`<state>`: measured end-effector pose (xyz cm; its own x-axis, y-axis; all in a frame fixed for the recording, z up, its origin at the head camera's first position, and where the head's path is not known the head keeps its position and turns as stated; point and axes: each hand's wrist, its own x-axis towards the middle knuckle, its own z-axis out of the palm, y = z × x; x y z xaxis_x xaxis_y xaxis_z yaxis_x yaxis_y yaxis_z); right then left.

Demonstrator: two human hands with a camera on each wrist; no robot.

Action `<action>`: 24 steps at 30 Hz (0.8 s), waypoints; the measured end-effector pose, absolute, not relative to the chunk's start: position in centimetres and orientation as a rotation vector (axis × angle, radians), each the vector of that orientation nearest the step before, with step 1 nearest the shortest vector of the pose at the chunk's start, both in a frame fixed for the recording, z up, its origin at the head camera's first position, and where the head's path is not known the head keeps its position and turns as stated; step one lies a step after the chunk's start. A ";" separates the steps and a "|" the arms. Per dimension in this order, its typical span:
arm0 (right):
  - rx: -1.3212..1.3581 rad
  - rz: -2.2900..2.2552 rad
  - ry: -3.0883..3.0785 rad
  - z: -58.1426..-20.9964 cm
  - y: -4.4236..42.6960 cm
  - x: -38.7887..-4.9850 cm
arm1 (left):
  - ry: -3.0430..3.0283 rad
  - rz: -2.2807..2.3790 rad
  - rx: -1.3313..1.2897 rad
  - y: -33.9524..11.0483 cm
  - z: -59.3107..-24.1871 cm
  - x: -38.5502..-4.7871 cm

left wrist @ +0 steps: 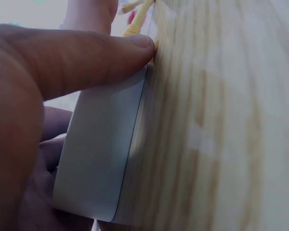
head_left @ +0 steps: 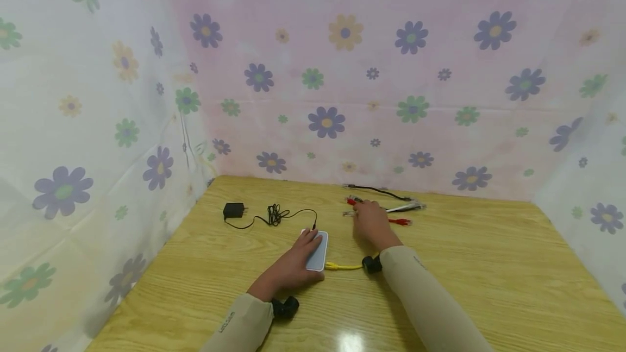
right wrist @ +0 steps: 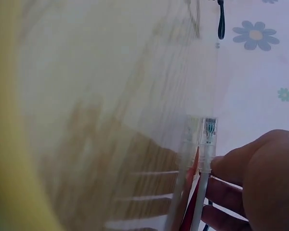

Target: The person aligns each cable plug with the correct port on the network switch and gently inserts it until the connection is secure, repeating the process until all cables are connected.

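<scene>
A flat white box point(head_left: 317, 254), like a small network switch, lies on the table. My left hand point(head_left: 295, 257) grips it, fingers over its top and thumb point(left wrist: 106, 57) along its near end. A yellow network cable point(head_left: 344, 267) meets the box's near right corner and runs under my right arm. Farther right, my right hand point(head_left: 373, 224) is down among the loose cables. In the right wrist view its thumb and curled fingers pinch a white network cable point(right wrist: 205, 185) just behind the clear plug point(right wrist: 210, 130). A red cable point(right wrist: 191, 207) lies alongside.
A black power adapter point(head_left: 235, 210) sits at the left, its bundled cord point(head_left: 276, 214) reaching the far end of the box. Behind my right hand lie a black cable point(head_left: 379, 190) and the red cable's plug end point(head_left: 405, 222). Flowered cloth point(head_left: 325, 69) hangs around the wooden table point(head_left: 489, 265).
</scene>
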<state>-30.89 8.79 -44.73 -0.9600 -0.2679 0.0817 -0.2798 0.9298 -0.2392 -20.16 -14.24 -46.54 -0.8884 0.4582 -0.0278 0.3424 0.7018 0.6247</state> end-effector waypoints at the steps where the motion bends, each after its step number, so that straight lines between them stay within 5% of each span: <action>1: 0.426 0.375 -3.052 -44.7 8.8 -31.0 | 2.727 0.947 0.648 -14.2 -46.5 -20.2; 24: 0.466 0.217 -3.100 -44.5 8.9 -31.1 | 2.723 0.958 0.665 -14.2 -46.2 -20.1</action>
<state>-31.07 8.86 -44.54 -0.9561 -0.2925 0.0197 -0.2924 0.9465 -0.1363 -20.07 -14.23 -46.23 -0.8840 0.4672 -0.0198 0.3519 0.6926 0.6297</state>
